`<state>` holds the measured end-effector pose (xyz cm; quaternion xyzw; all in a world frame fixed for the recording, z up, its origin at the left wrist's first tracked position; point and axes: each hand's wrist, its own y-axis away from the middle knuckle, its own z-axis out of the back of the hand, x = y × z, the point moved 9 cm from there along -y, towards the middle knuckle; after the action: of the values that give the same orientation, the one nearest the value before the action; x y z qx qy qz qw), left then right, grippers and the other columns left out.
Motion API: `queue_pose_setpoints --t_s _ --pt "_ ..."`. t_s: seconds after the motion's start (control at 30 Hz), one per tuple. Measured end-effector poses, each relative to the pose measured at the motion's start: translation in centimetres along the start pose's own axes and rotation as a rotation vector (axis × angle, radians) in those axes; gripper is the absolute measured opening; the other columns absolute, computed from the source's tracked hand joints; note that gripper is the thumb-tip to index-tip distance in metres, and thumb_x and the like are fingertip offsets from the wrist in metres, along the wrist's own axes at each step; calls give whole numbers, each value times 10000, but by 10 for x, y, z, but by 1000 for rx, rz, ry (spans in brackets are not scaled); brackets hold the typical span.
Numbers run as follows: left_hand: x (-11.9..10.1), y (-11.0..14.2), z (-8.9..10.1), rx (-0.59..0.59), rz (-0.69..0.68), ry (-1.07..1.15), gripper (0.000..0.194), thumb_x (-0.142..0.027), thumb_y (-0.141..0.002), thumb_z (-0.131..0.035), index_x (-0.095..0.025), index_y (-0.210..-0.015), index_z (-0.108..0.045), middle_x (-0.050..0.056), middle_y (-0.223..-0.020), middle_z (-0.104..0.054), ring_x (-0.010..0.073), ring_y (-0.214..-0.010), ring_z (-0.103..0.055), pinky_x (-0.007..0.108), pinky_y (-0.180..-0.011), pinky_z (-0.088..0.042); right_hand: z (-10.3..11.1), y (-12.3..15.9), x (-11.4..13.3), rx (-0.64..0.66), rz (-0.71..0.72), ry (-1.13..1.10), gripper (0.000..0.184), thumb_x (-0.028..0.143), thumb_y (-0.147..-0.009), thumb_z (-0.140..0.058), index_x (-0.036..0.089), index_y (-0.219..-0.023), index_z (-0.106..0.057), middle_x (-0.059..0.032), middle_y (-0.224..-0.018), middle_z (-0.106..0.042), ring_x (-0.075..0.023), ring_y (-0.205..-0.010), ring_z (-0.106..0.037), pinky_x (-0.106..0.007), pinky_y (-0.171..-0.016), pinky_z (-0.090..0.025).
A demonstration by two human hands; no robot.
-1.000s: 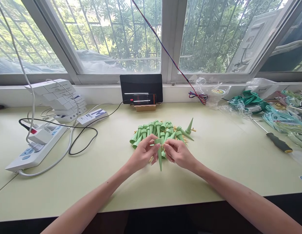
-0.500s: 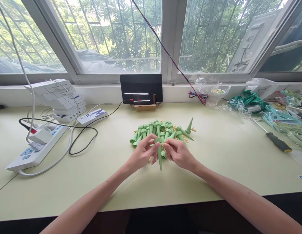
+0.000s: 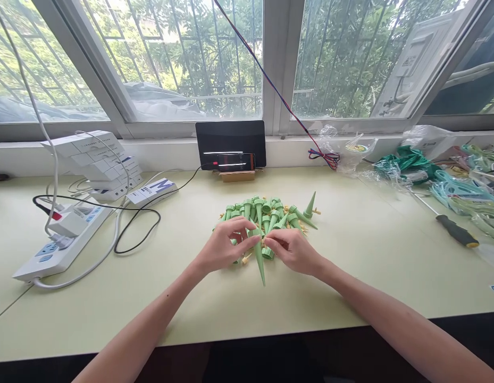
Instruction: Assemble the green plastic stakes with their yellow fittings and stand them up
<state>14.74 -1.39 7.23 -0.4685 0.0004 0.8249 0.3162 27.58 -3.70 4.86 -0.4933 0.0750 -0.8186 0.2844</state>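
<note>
A heap of green plastic cone spikes (image 3: 266,211) mixed with small tan pieces lies on the pale green table (image 3: 199,298). Just in front of the heap, my left hand (image 3: 223,249) grips the wide end of one green spike (image 3: 259,260), whose tip points down towards me. My right hand (image 3: 292,249) pinches at the same spike's top from the right, fingers closed; what sits between its fingertips is too small to make out. One spike (image 3: 309,206) stands upright at the heap's right edge.
A white power strip (image 3: 59,242) with cables and stacked white boxes (image 3: 91,159) lie at left. A dark tablet and phone on a stand (image 3: 231,151) sit at the back. A screwdriver (image 3: 456,234) and green bagged items (image 3: 450,181) lie at right.
Both hands have dropped slightly towards the table and the held spike has tilted, its tip now a little lower and more to the right. The left fingers have spread further over its top.
</note>
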Motion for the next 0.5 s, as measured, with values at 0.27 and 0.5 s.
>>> queue_pose_setpoints --t_s 0.27,0.5 --pt "-12 4 -15 172 -126 -324 158 -338 -862 -642 -189 -808 -640 -22 -695 -612 102 -614 -490 237 -598 -403 26 -1 -10 -161 34 112 346 366 -1004 -434 169 -765 -588 26 -598 -428 -102 -532 -324 -244 -510 -283" --pt "-4 6 -25 269 -149 -474 170 -364 -867 -648 -196 -849 -671 9 -752 -626 152 -729 -548 269 -686 -421 32 -3 -16 -186 50 136 380 361 -1005 -425 177 -687 -518 32 -580 -382 -107 -534 -306 -252 -514 -277"
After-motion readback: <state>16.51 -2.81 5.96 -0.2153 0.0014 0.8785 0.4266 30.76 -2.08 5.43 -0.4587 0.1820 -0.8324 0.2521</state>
